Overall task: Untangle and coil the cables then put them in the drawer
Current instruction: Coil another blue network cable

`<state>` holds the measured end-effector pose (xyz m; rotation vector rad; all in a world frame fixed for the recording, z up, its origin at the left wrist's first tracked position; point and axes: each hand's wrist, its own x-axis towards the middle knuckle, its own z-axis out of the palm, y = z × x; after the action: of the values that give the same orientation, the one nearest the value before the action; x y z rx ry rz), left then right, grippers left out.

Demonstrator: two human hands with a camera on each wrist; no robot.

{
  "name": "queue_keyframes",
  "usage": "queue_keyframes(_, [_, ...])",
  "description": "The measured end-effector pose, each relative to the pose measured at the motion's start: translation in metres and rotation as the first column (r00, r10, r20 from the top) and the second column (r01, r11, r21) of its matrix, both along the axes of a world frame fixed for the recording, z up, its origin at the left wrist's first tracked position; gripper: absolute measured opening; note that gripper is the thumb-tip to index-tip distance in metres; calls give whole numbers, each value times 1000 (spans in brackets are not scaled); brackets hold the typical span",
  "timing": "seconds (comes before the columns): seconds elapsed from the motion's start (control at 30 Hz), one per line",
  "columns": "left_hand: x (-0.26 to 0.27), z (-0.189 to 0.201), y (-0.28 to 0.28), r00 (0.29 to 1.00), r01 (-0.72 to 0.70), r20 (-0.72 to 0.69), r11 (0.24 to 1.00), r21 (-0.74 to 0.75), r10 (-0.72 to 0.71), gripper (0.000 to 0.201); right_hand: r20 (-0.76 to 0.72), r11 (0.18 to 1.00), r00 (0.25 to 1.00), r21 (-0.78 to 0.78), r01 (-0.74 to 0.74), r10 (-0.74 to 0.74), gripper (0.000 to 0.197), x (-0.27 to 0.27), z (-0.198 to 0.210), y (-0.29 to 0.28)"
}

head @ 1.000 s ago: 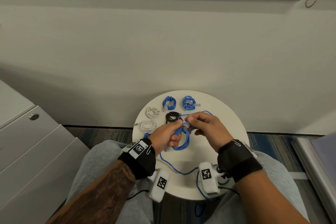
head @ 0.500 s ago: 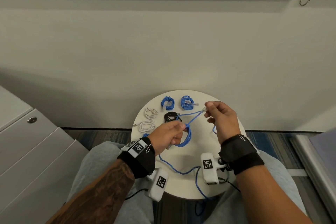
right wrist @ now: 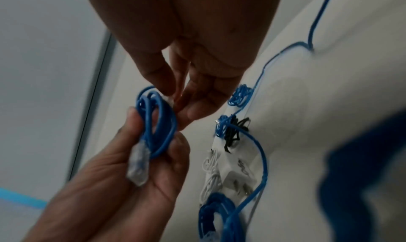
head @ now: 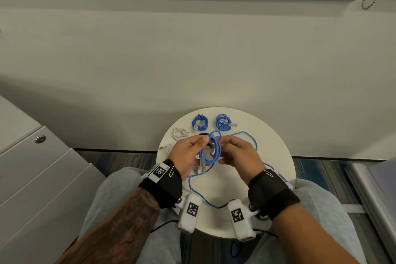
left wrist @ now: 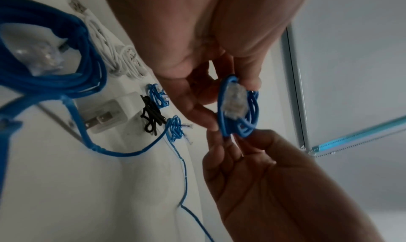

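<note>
Above the round white table (head: 276,156), my left hand (head: 192,150) grips a small coil of blue cable (head: 211,150) between thumb and fingers. The coil's clear plug (right wrist: 138,167) hangs against the left palm. My right hand (head: 234,152) meets the coil (left wrist: 239,113) from the right, and its fingertips (right wrist: 182,96) pinch the cable at the coil's edge. A loose length of blue cable (head: 254,142) arcs over the right hand. More of it (head: 214,206) snakes across the near table. The drawer cabinet (head: 32,178) stands at the left.
Two small blue coils (head: 200,122) (head: 222,122) lie at the table's back. White coiled cables (head: 180,134) and a black coil (left wrist: 151,117) lie behind my hands. A white charger (left wrist: 110,113) and a thicker blue coil (left wrist: 44,63) sit beside my left hand. A wall is close behind.
Half a second ago my right hand had drawn the cable end out to the right. It has come back to the coil, and both hands now hold the coil slightly higher.
</note>
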<state>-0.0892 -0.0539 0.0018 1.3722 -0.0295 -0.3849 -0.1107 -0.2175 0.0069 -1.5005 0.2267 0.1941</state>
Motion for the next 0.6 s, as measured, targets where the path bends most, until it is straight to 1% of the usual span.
queue_keyframes(0.03, [0,0,0,1000,-15,19,999,34,15,25,-46,997,999,76,6,-3,21,-1,1,2])
queue_keyframes(0.1, [1,-4,0,996,-40,80,995,94,33,23,-90,988,995,151,-18,32,30,-3,1,5])
queue_keyframes(0.17, [2,-8,0,985,-33,174,984,172,3,21,-120,985,989,161,-67,87,42,-4,0,5])
queue_keyframes(0.2, [3,-11,0,976,-21,216,978,209,-25,20,-135,986,985,139,-92,110,46,-4,-1,5])
queue_keyframes(0.23, [3,-12,-1,968,-17,248,971,237,-43,18,-147,986,980,115,-119,135,47,-4,-2,5])
queue_keyframes(0.27, [4,-13,-2,964,-30,264,967,252,-39,18,-152,985,975,92,-148,160,41,-5,-3,5])
queue_keyframes(0.33, [6,-13,-3,967,-89,255,962,258,21,19,-148,977,967,68,-201,209,28,-5,-3,5])
queue_keyframes(0.43, [9,-12,0,967,-148,243,950,275,80,22,-128,974,966,53,-221,226,18,-4,-1,7])
queue_keyframes(0.47, [11,-13,1,970,-132,232,951,279,67,22,-117,978,972,32,-204,206,17,-3,0,7])
queue_keyframes(0.5, [12,-12,3,973,-94,230,950,297,24,21,-105,984,978,9,-179,179,18,-3,0,6])
queue_keyframes(0.6, [16,-9,9,946,56,273,918,392,-174,32,-41,993,993,-35,-110,108,24,-3,-1,-1])
